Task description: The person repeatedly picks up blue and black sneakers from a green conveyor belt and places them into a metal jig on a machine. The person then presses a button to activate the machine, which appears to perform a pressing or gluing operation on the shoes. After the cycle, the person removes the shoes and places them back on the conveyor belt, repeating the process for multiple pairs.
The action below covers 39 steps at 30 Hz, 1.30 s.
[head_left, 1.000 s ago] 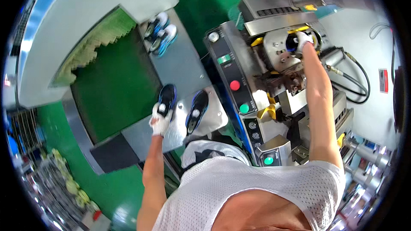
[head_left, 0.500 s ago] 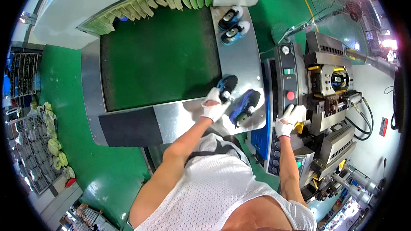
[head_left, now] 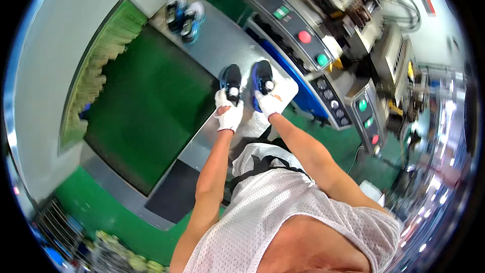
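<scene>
Two dark shoes with blue-purple edges stand side by side on a metal ledge, toes pointing away from me. White-gloved, my left hand (head_left: 229, 113) is closed round the heel end of the left shoe (head_left: 232, 77). My right hand (head_left: 270, 103), gloved in white too, grips the rear of the right shoe (head_left: 262, 75). A white round piece shows in the opening of each shoe. Some fingers are hidden behind the shoes and gloves.
A green conveyor belt (head_left: 146, 106) lies left of the ledge (head_left: 222, 33), below a strip curtain (head_left: 103, 71). Another shoe pair (head_left: 191, 23) stands farther up the ledge. At right is a machine with a button panel (head_left: 293, 20). A dark mat (head_left: 174, 192) covers the near corner.
My right hand has left the machine's panel and come to the right shoe. My left hand stays at the left shoe. The view has turned toward the machine.
</scene>
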Available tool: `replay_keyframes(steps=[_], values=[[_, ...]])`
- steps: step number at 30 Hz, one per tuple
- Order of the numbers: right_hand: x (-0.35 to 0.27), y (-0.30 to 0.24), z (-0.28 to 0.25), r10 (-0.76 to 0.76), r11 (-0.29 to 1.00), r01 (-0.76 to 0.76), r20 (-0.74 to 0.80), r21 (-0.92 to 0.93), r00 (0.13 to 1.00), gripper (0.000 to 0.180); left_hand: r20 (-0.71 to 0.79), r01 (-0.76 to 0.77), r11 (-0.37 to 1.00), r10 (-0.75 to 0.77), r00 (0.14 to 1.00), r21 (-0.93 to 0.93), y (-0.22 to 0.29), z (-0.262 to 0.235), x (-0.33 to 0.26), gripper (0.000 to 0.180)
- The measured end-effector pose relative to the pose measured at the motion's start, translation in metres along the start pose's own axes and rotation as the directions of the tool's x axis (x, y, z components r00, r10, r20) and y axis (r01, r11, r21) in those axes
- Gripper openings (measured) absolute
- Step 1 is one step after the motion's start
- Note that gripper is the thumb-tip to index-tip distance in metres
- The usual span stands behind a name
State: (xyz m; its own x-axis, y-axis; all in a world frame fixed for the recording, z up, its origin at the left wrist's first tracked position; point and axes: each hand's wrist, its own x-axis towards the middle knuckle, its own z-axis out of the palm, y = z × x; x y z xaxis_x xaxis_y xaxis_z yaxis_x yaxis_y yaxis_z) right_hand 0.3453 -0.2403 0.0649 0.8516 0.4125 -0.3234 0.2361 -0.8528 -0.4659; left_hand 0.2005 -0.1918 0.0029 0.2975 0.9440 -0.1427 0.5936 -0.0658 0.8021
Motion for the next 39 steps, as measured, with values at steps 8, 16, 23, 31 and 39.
replay_keyframes(steps=[8, 16, 23, 31, 39], values=[[-0.008, 0.066, -0.036, 0.295, 0.858, -0.329, 0.147, 0.394, 0.944, 0.078, 0.333, 0.014, 0.998, -0.036, 0.942, 0.067, 0.072, 0.002, 0.013, 0.075], [-0.149, 0.196, -0.213, 0.523, 0.336, -0.286, 0.075, 0.897, 0.849, 0.042, 0.816, -0.228, 0.971, 0.187, 0.546, -0.070, 0.185, 0.063, -0.113, 0.089], [-0.289, 0.315, -0.260, 0.903, 0.061, 0.030, -0.068, 0.998, 0.425, 0.086, 0.975, -0.662, 0.749, 0.172, 0.139, -0.038, 0.305, 0.108, -0.270, 0.104], [-0.463, 0.428, -0.327, 0.937, 0.185, 0.140, -0.132, 0.973, -0.322, 0.083, 0.799, -0.476, 0.682, 0.278, -0.534, -0.555, 0.408, 0.198, -0.507, 0.081], [-0.520, 0.601, -0.352, 0.652, 0.241, -0.477, -0.505, 0.845, -0.566, 0.072, 0.457, -0.407, 0.223, 0.572, -0.682, -0.886, 0.391, 0.347, -0.766, 0.075]])
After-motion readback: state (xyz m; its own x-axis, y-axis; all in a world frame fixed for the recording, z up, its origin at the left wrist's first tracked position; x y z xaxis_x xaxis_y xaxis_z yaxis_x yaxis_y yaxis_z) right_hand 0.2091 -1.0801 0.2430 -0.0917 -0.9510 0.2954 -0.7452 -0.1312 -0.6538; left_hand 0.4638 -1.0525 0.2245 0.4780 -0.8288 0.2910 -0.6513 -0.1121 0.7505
